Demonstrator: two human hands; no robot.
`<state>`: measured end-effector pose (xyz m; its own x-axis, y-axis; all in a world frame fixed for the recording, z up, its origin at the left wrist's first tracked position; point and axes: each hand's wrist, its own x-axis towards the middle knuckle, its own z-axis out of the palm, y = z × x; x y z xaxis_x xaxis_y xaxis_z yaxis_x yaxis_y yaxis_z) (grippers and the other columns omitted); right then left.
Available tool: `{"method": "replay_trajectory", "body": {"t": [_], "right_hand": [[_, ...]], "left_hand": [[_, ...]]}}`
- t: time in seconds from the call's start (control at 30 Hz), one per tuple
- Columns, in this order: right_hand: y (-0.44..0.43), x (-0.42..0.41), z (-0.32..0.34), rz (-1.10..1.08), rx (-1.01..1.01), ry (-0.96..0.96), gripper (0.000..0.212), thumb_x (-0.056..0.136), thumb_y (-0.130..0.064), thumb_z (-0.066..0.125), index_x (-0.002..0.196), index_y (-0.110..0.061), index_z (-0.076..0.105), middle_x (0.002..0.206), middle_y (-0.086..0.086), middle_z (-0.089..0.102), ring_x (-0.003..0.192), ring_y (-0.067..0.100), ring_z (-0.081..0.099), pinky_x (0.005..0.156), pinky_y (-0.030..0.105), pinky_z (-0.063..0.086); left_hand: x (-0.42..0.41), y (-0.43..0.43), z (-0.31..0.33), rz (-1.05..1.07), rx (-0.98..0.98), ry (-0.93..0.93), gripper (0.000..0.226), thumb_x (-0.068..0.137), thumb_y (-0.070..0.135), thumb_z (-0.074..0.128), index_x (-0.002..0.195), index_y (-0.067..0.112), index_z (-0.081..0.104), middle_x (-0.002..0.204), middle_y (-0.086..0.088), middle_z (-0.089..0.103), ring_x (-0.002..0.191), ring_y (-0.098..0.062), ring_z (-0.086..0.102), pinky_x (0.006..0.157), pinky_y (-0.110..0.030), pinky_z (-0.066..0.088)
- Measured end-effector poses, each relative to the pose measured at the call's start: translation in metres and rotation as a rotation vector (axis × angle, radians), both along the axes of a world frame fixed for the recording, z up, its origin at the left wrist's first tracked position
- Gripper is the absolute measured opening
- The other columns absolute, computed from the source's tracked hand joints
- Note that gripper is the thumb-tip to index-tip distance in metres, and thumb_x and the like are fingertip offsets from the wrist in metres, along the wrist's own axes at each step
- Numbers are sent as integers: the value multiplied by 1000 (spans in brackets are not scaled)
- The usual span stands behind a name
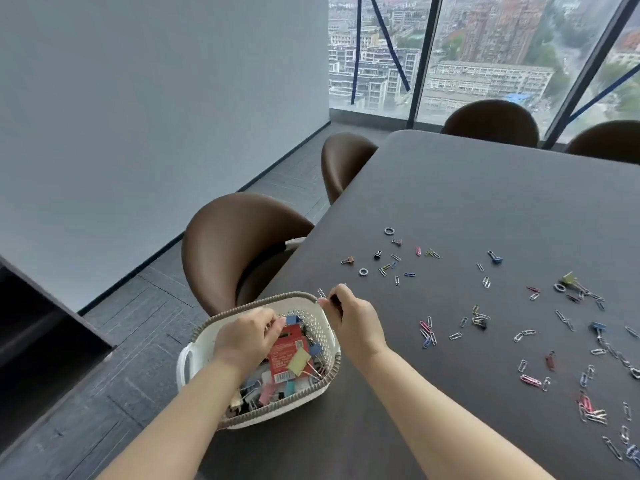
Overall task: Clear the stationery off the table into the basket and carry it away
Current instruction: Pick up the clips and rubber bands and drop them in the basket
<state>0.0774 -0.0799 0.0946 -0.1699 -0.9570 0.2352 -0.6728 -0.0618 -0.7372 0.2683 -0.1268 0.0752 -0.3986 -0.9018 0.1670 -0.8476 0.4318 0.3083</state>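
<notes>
A white perforated basket (pixel 207 336) with a grey rim stands on the near left corner of the dark table (pixel 485 202), partly over its edge. It holds a red packet (pixel 289 351), binder clips and sticky notes. My left hand (pixel 247 336) is inside the basket with fingers pinched near a blue binder clip (pixel 292 319); what it grips is hidden. My right hand (pixel 349 318) hovers at the basket's far right rim, closed on a silver paper clip (pixel 322 293). Several coloured paper clips (pixel 427 332) and small binder clips (pixel 496 258) lie scattered across the table.
Brown chairs surround the table: one (pixel 235 244) just behind the basket, another (pixel 343 161) farther back, two (pixel 491 123) at the far edge. Grey wall on the left, floor-to-ceiling windows beyond. A dark cabinet (pixel 41 327) stands at the left.
</notes>
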Motion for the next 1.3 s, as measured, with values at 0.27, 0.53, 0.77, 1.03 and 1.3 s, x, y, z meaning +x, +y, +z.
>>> {"method": "replay_trajectory", "body": {"t": [0.27, 0.53, 0.77, 1.03, 1.3], "right_hand": [[-12, 53, -13, 111, 39, 290, 24, 98, -27, 39, 104, -13, 57, 101, 2, 63, 93, 26, 56, 71, 32, 44], [2, 51, -10, 129, 197, 484, 28, 97, -35, 40, 95, -15, 59, 92, 3, 61, 80, 23, 53, 68, 30, 46], [33, 3, -8, -83, -38, 402, 39, 92, -39, 33, 96, -13, 61, 92, 4, 66, 84, 30, 60, 66, 32, 43], [141, -145, -27, -485, 239, 364, 52, 93, -39, 44, 141, -24, 29, 148, -4, 28, 136, 18, 23, 109, 34, 18], [323, -282, -71, -926, 444, 245, 71, 86, -30, 57, 146, -21, 19, 147, 3, 33, 132, 24, 31, 106, 42, 25]], "left_hand": [[49, 5, -6, -47, 32, -255, 81, 75, 55, -4, 114, 22, 58, 112, 3, 53, 104, -18, 48, 87, -30, 39], [55, 11, 2, -88, -48, -151, 22, 90, 30, 53, 100, 16, 65, 99, 0, 62, 94, -18, 57, 79, -31, 47], [4, 19, 11, -156, -150, -140, 21, 77, 26, 69, 95, 15, 67, 92, -1, 63, 83, -22, 60, 67, -35, 52], [-151, 55, 4, -457, -254, -5, 39, 72, 37, 56, 104, 14, 62, 112, -7, 58, 110, -21, 43, 82, -45, 50], [-329, 167, -59, -642, 121, -390, 61, 97, 46, 25, 148, 20, 4, 155, -2, -9, 141, -19, -14, 114, -41, 0]]}}
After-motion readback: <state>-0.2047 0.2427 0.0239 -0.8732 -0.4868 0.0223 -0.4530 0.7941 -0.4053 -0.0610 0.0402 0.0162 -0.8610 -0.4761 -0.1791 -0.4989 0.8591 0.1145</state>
